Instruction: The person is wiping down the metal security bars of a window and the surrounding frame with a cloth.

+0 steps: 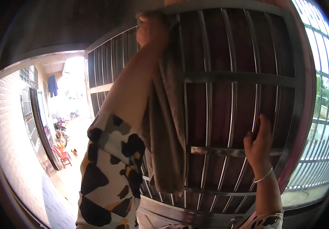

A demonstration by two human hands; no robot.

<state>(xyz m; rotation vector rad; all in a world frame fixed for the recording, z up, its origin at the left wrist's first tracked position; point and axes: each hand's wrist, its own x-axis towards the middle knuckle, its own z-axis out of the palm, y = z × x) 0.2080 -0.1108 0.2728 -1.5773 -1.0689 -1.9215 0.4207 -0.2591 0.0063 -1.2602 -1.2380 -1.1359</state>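
Note:
A metal barred door with dark panels behind its bars fills the middle of the view. My left hand is raised to the top of the door, closed on a brown-grey towel that hangs down in long folds over the bars. Lower on the right, my right hand is in front of the bars, fingers apart and pointing up, with nothing in it; whether it touches a bar I cannot tell. A thin bangle circles my right wrist.
Left of the door, a bright passage runs along a pale brick wall. In it are a red chair, a bicycle wheel and a hanging blue garment. A barred window is at the right, with greenery beyond.

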